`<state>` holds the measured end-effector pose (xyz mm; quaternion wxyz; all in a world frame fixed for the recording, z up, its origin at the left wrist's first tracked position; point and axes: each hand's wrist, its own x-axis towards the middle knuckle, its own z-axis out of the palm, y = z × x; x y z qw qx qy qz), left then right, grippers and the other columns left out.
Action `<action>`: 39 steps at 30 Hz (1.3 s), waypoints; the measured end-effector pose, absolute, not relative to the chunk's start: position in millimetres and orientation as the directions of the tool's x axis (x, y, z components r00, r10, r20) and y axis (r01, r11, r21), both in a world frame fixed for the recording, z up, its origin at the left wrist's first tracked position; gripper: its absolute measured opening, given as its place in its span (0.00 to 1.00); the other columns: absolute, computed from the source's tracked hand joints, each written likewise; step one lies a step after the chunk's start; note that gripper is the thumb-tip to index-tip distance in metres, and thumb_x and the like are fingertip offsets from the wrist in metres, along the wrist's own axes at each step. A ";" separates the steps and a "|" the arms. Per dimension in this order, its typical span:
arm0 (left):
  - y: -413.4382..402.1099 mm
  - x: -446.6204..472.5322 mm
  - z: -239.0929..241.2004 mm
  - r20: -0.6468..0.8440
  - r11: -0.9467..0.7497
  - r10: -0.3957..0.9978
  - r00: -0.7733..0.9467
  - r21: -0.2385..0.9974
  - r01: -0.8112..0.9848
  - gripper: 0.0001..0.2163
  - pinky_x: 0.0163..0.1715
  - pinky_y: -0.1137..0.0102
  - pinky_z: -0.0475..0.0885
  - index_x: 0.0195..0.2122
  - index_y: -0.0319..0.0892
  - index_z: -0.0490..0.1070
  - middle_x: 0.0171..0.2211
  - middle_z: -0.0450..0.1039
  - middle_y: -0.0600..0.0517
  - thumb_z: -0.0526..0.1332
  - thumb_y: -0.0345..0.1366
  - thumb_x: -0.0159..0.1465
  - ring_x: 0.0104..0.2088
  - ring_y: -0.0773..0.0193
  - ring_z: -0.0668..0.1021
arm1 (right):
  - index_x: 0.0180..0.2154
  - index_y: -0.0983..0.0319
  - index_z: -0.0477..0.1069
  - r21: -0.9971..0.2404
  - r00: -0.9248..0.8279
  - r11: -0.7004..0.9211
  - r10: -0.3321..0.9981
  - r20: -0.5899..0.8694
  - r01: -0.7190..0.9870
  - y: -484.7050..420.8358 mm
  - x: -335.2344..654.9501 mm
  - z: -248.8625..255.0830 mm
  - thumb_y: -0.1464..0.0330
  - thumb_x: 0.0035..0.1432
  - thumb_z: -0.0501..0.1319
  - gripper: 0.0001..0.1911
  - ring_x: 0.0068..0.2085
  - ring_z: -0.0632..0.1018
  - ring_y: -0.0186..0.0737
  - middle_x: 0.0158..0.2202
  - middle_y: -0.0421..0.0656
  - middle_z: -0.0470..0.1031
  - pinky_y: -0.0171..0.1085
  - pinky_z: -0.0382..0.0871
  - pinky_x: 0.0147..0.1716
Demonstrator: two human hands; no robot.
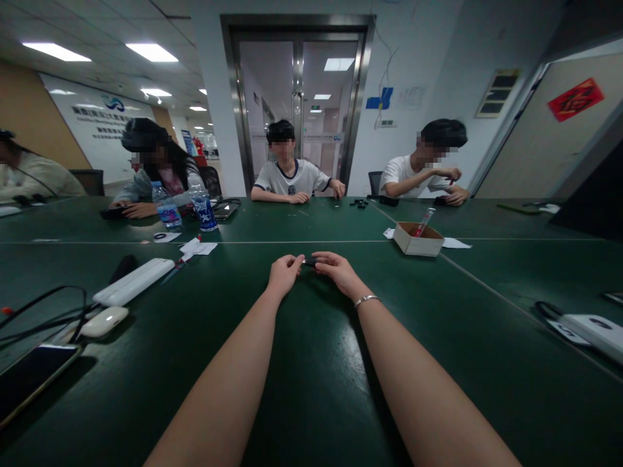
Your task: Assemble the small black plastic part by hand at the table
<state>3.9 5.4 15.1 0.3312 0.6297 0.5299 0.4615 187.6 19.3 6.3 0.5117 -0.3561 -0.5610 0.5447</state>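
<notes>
Both my arms reach forward over the dark green table (311,389). My left hand (283,273) and my right hand (339,272) meet at the middle, fingers pinched on the two ends of a small black object (309,262). The object is too small to name. A silver bracelet (366,299) sits on my right wrist.
A small open cardboard box (417,239) with a red-tipped tool stands to the right. Left lie a white power bank (133,281), a white mouse (104,322), cables and a phone (29,379). Two water bottles (203,209) stand further back. Several people sit along the far side.
</notes>
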 end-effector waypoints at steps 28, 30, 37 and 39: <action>4.3 7.2 16.0 0.225 -0.168 0.972 -0.063 0.862 0.478 0.24 0.28 0.69 0.64 0.24 0.40 0.74 0.22 0.72 0.51 0.53 0.55 0.64 0.23 0.63 0.72 | 0.42 0.60 0.78 -0.976 -0.254 0.163 0.947 0.196 -0.144 24.3 189.4 1.4 0.71 0.43 0.71 0.20 0.40 0.76 0.39 0.41 0.45 0.76 0.39 0.71 0.44; 4.0 7.5 17.0 0.232 -0.173 0.971 -0.061 0.852 0.494 0.25 0.28 0.69 0.64 0.23 0.40 0.74 0.21 0.71 0.51 0.52 0.55 0.65 0.23 0.63 0.72 | 0.42 0.60 0.77 -0.977 -0.259 0.160 0.946 0.193 -0.144 24.8 189.7 0.9 0.71 0.43 0.71 0.20 0.41 0.76 0.40 0.41 0.45 0.76 0.40 0.71 0.44; 6.2 7.1 16.8 0.254 -0.176 0.964 -0.075 0.827 0.534 0.26 0.29 0.68 0.64 0.21 0.41 0.73 0.19 0.71 0.51 0.51 0.55 0.65 0.23 0.63 0.72 | 0.42 0.60 0.77 -0.979 -0.286 0.150 0.940 0.184 -0.136 24.7 188.8 1.5 0.69 0.43 0.73 0.21 0.40 0.76 0.40 0.41 0.45 0.76 0.41 0.72 0.44; 5.7 7.1 17.4 0.249 -0.171 0.965 -0.076 0.826 0.538 0.26 0.29 0.68 0.64 0.20 0.42 0.73 0.19 0.71 0.51 0.50 0.54 0.66 0.23 0.62 0.72 | 0.42 0.60 0.78 -0.980 -0.280 0.159 0.942 0.188 -0.121 23.8 188.7 2.6 0.70 0.42 0.73 0.21 0.39 0.77 0.39 0.41 0.45 0.76 0.41 0.73 0.44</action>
